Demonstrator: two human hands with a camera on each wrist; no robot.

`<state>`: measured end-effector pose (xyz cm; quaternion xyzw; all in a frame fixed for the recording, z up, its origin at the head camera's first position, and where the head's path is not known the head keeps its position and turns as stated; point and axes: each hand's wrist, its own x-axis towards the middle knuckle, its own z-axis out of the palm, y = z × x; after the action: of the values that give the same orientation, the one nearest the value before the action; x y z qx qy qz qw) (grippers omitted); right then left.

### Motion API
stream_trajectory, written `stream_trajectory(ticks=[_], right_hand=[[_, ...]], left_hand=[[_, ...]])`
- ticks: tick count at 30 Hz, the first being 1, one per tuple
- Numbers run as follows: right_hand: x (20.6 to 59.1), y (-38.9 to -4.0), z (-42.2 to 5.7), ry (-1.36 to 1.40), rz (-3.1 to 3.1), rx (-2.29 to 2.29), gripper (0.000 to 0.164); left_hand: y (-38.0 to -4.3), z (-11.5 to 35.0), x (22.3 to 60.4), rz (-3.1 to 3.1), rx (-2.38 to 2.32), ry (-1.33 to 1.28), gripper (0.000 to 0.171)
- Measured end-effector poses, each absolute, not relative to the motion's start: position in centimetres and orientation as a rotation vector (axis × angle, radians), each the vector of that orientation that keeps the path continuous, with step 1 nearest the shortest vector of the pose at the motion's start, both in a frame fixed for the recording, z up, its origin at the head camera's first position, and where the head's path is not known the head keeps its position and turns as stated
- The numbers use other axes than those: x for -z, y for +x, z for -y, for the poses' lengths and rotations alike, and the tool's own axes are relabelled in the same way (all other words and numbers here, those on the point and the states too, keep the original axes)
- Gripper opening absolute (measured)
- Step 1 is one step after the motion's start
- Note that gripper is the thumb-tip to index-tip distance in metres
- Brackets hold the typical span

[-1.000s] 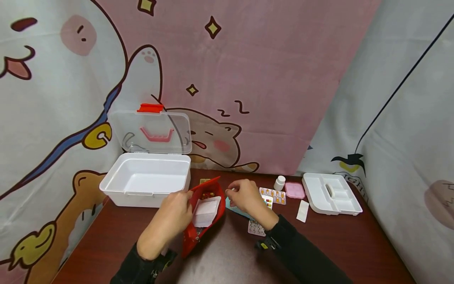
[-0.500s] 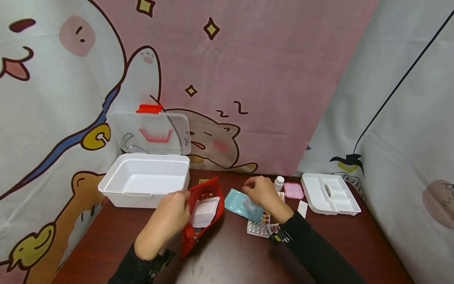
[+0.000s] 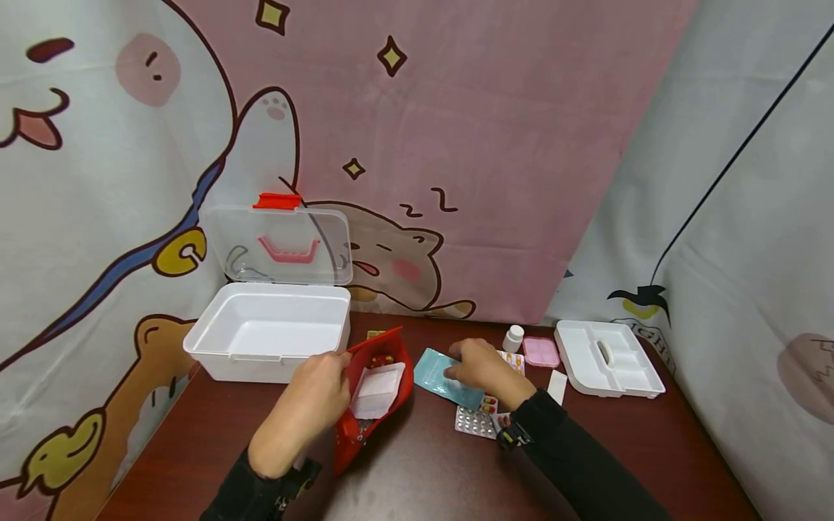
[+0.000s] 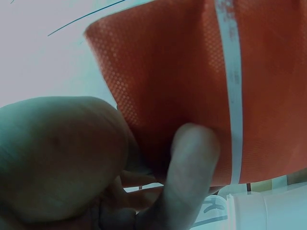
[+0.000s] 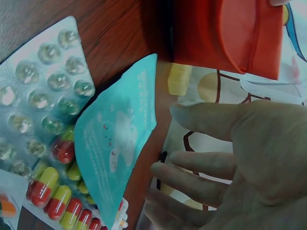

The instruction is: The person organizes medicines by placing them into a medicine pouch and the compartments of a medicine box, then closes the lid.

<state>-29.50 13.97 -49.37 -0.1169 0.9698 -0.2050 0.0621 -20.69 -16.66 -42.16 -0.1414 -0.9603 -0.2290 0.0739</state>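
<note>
My left hand (image 3: 313, 394) grips the upper edge of a red zip pouch (image 3: 347, 450), which stands open on the table. A white folded packet (image 3: 379, 389) and some small blister packs (image 3: 381, 358) show inside. In the left wrist view the thumb (image 4: 194, 153) presses against the pouch's red side. My right hand (image 3: 485, 370) hovers at a teal sachet (image 3: 435, 373); its fingers (image 5: 192, 184) are spread and apart from it in the right wrist view. Under the sachet lie a silver blister pack (image 3: 476, 422) and a pack of red-and-yellow capsules (image 5: 57, 202).
A white box (image 3: 260, 367) with its clear lid (image 3: 280, 217) raised stands back left. Rightward are a white bottle (image 3: 513, 338), a pink case (image 3: 541, 352), a white strip (image 3: 557, 387) and a white divided tray (image 3: 583, 376). Behind the pouch lies a yellow item (image 3: 375, 333).
My right hand has gone from beside the pouch's mouth to the right, then lowered toward the teal sachet, exposing more of it. The left hand keeps its grip on the pouch.
</note>
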Motion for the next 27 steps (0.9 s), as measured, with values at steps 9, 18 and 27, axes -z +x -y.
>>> stream_trajectory(ticks=[9,18,27], right_hand=[[50.5,-29.6,-13.4,-0.424,-2.922,0.398,0.066],[51.4,-30.1,-13.4,-0.453,-2.992,0.322,0.066],[52.0,-29.9,-13.3,-0.477,-3.032,0.379,0.076]], left_hand=[[-20.8,16.7,42.4,2.894,0.683,-0.422,0.016],[-20.8,16.6,42.2,2.901,0.678,-0.418,0.016],[-20.6,16.6,42.3,2.918,0.677,-0.411,0.016]])
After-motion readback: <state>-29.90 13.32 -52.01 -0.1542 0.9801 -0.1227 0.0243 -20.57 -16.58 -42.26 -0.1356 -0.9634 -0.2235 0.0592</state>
